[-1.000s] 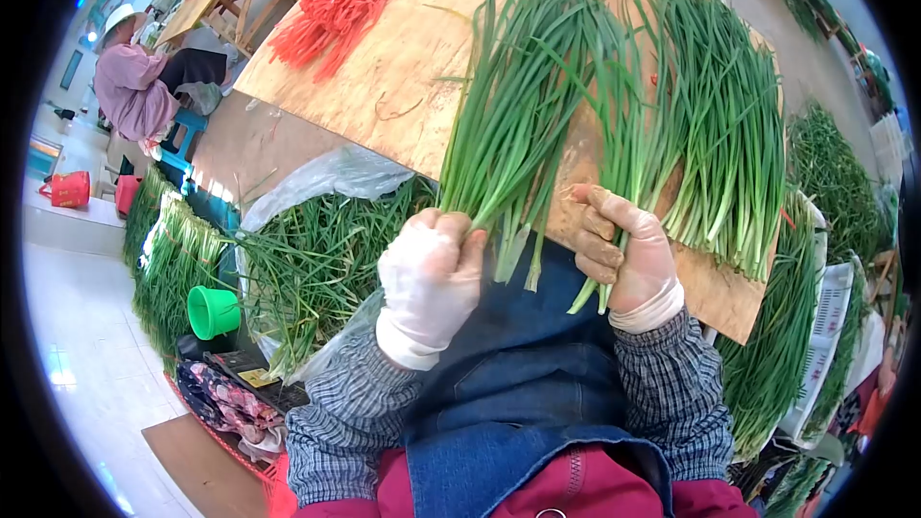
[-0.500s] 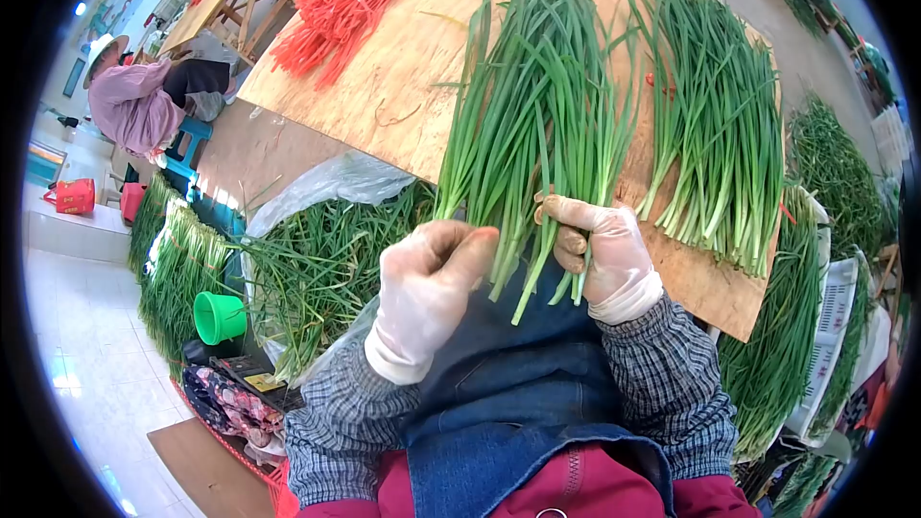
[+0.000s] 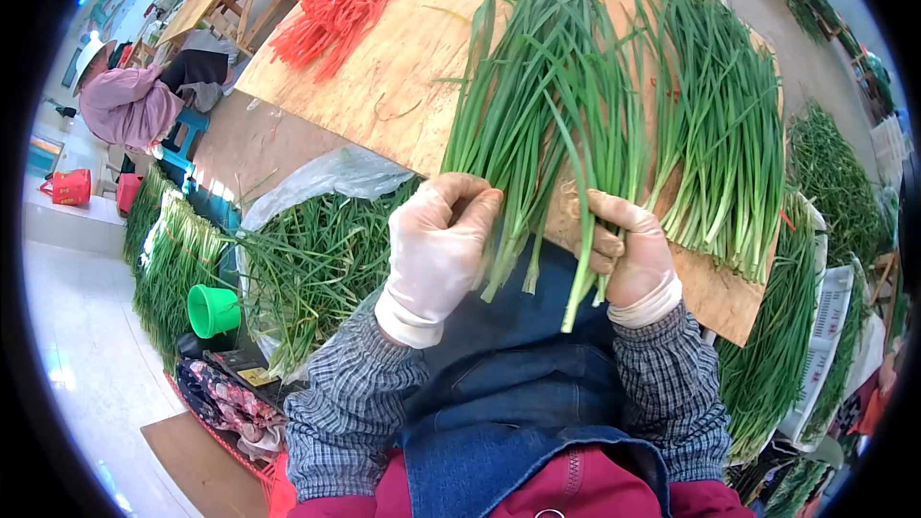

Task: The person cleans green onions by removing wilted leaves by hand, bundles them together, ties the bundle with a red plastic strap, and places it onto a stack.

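Observation:
Long green garlic chives (image 3: 547, 105) lie in a loose bunch on the wooden board, their pale stalk ends hanging over its near edge. My left hand (image 3: 436, 254), in a thin whitish glove, is closed in a pinch at the left side of these stalks; its fingertips partly hide what they grip. On the other side my right hand (image 3: 628, 254), gloved too, has its fingers curled round a few stalks, with one thick pale end sticking out below. A gap shows between the two groups of stalks. Right of my hands lies a second, neater bunch of chives (image 3: 724, 134).
Red ties (image 3: 350, 10) lie at the back left of the wooden board (image 3: 384, 86). A plastic-lined heap of greens (image 3: 326, 259) and a green bucket (image 3: 213, 311) are at left. More greens (image 3: 767, 364) stand at right. A person (image 3: 125, 101) sits at far left.
My right hand has shifted slightly right with its stalks, widening the gap in the bunch. My left hand has moved a little up and right along the stalks.

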The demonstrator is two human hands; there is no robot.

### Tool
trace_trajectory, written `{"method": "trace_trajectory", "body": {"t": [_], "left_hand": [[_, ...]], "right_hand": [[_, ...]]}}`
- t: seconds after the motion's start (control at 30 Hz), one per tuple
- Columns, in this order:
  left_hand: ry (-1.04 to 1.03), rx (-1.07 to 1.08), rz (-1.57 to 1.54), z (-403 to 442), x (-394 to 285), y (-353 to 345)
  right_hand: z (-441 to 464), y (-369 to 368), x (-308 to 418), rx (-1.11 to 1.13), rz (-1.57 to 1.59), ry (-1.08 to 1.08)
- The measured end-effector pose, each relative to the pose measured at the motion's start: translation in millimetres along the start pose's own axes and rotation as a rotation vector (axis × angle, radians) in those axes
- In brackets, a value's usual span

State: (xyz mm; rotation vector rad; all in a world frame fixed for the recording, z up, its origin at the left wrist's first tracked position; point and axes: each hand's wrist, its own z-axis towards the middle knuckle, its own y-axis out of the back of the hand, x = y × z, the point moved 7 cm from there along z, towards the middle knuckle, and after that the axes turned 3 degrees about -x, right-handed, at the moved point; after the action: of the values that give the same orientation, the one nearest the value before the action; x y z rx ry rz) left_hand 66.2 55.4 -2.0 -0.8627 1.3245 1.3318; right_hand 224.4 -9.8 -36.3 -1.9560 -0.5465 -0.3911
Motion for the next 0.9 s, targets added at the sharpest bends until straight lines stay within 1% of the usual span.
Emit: {"method": "trace_trajectory", "body": {"t": [0.03, 0.1, 0.13, 0.2, 0.27, 0.3, 0.4, 0.5, 0.53, 0.6, 0.67, 0.7, 0.73, 0.77, 0.8, 0.83, 0.87, 0.9], "left_hand": [[-0.133, 0.013, 0.155, -0.1, -6.3, -2.2], [-0.404, 0.041, 0.463, -3.6, -27.5, -14.6], [-0.281, 0.131, 0.638, -2.6, -26.9, -23.9], [-0.283, 0.179, 0.750, -2.0, -14.4, -38.0], [-0.313, 0.185, 0.756, -2.3, -13.1, -41.1], [-0.326, 0.187, 0.775, -3.1, -15.8, -40.7], [-0.383, 0.215, 0.854, -13.4, -23.3, -44.4], [-0.410, 0.250, 0.917, -15.5, -17.9, -48.9], [-0.415, 0.259, 0.932, -14.4, -14.7, -50.6], [-0.414, 0.262, 0.775, -7.4, -14.1, -43.9], [-0.344, 0.259, 0.526, 1.5, -12.1, -33.1], [-0.196, 0.254, 0.369, 7.2, 0.3, -25.9], [0.015, 0.306, 0.214, 9.1, -6.4, -13.8], [0.091, 0.249, 0.184, 9.0, -20.2, 8.0], [0.240, 0.091, 0.098, 4.8, -29.4, 37.4], [0.222, -0.082, 0.059, 1.2, -38.3, 69.8], [0.127, -0.162, 0.050, -0.5, -45.3, 102.5], [0.099, -0.262, 0.107, -2.4, -38.2, 140.8]], "right_hand": [[-2.0, 6.2, 0.5, -0.069, 0.026, -0.002], [-1.7, 11.4, 1.4, -0.126, 0.021, 0.004], [-1.7, 13.6, 2.0, -0.154, 0.018, 0.008], [-2.8, 12.9, 2.5, -0.172, 0.013, 0.011], [-4.8, 13.4, 3.4, -0.194, 0.009, 0.015], [0.2, 14.2, 3.6, -0.078, 0.078, 0.015], [0.3, 19.3, 6.2, -0.025, 0.083, 0.051], [-5.5, 14.8, 4.6, -0.115, 0.128, 0.028], [-7.5, 12.0, 5.2, -0.099, 0.109, 0.008], [-10.8, 8.3, 6.7, -0.068, 0.072, -0.027], [-11.4, 12.9, 7.8, -0.103, 0.090, -0.010], [-11.4, 16.2, 8.2, -0.114, 0.087, -0.011], [-11.2, 20.1, 8.5, -0.126, 0.085, -0.014], [-9.7, 21.9, 7.1, -0.090, 0.111, -0.035], [-7.6, 24.4, 6.1, -0.055, 0.137, -0.055], [-6.4, 25.2, 5.2, -0.021, 0.163, -0.077], [-6.2, 24.6, 4.9, -0.008, 0.171, -0.078], [-5.6, 22.8, 4.2, 0.008, 0.179, -0.079]]}}
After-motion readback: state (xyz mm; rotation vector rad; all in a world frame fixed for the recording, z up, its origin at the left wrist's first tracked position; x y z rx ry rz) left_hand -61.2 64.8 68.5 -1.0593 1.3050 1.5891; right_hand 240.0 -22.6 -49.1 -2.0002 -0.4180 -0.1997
